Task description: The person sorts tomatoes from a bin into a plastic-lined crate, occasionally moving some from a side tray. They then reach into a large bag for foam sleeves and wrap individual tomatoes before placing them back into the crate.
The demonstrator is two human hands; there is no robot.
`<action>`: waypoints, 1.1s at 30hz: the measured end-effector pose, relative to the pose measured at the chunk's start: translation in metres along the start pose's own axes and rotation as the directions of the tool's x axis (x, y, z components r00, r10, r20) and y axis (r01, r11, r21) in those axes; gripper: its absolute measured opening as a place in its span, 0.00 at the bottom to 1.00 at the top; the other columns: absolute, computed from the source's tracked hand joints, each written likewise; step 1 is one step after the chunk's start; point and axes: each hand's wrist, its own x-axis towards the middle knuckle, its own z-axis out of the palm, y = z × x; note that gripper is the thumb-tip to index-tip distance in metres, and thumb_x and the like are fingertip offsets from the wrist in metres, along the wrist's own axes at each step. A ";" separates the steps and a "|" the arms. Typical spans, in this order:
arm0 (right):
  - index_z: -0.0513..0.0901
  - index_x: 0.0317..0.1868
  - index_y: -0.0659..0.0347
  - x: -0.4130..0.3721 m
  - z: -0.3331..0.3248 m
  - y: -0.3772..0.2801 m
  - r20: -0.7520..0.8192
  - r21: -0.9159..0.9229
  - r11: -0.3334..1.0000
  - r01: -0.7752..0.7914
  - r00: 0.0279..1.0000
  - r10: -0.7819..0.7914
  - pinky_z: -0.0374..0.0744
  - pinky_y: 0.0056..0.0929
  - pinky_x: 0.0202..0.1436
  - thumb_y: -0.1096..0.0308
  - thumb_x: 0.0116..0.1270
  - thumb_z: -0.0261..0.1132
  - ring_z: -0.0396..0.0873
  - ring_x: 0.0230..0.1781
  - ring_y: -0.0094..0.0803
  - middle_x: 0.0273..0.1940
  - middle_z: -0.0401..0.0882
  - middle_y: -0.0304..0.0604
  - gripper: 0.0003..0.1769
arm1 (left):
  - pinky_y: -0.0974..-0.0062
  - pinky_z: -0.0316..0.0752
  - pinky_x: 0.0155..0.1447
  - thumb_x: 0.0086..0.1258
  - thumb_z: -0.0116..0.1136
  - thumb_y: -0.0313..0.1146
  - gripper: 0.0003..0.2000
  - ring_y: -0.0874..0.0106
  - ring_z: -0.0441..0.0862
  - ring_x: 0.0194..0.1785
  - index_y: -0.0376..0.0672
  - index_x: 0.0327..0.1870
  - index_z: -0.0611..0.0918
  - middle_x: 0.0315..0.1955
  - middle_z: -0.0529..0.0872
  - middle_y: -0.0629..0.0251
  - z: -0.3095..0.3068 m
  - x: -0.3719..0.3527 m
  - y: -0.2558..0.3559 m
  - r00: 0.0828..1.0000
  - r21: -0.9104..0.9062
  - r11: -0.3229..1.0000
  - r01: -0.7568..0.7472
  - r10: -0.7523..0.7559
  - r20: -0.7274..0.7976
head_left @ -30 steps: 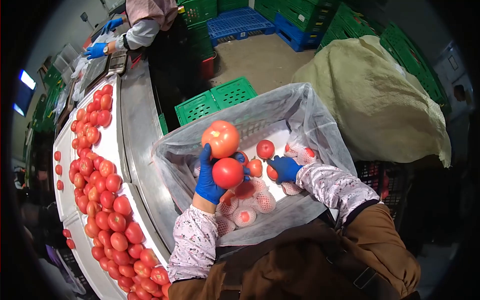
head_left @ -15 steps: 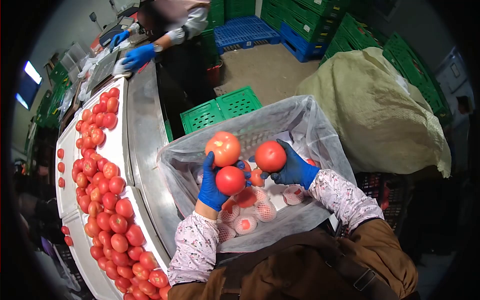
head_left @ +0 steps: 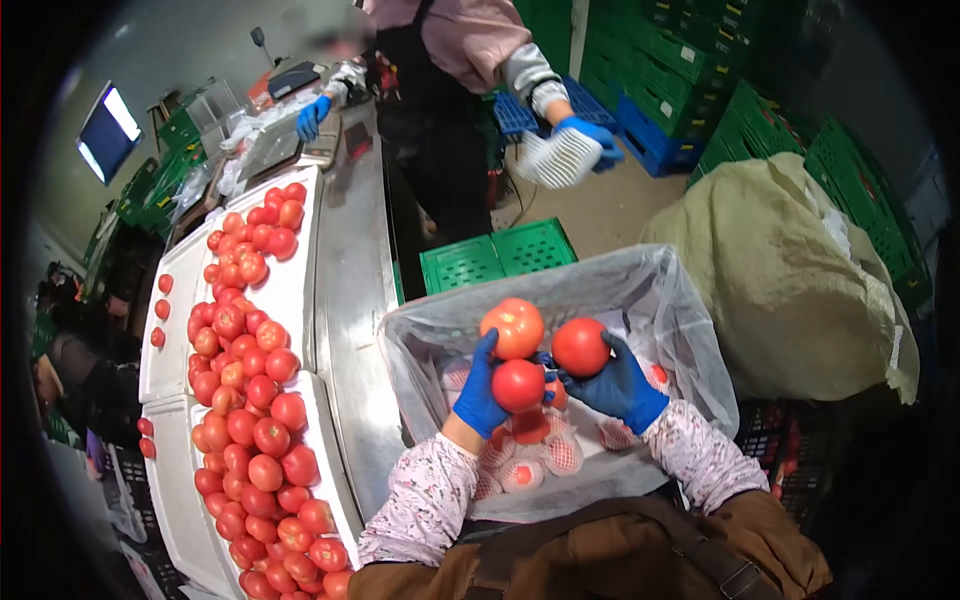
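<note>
Blue gloves cover both of my hands, which are above a crate lined with thin translucent sheeting. My left hand holds two tomatoes, an orange-red one on top and a redder one below it. In my right hand is one red tomato, close beside the other two. Under my hands, tomatoes in white foam nets lie in the crate. Parts of my fingers are hidden behind the tomatoes.
Many loose tomatoes lie in white trays on a metal table at left. A co-worker stands beyond, holding a white netted item. A green crate and a large sack are nearby.
The view has shifted, so the crate appears further right and lower. My hands have come closer together, still holding the tomatoes. The co-worker's one hand has swung out with the white item.
</note>
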 end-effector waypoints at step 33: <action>0.79 0.35 0.54 -0.212 -0.009 -0.044 0.834 -0.433 -0.867 -0.247 0.257 -0.489 0.69 0.36 0.37 0.70 0.36 0.62 0.72 0.34 0.39 0.32 0.75 0.38 0.18 | 0.68 0.77 0.43 0.64 0.43 0.51 0.24 0.65 0.77 0.42 0.39 0.49 0.69 0.42 0.75 0.59 0.081 -0.019 -0.031 0.972 0.607 0.794 0.040 -0.172 0.160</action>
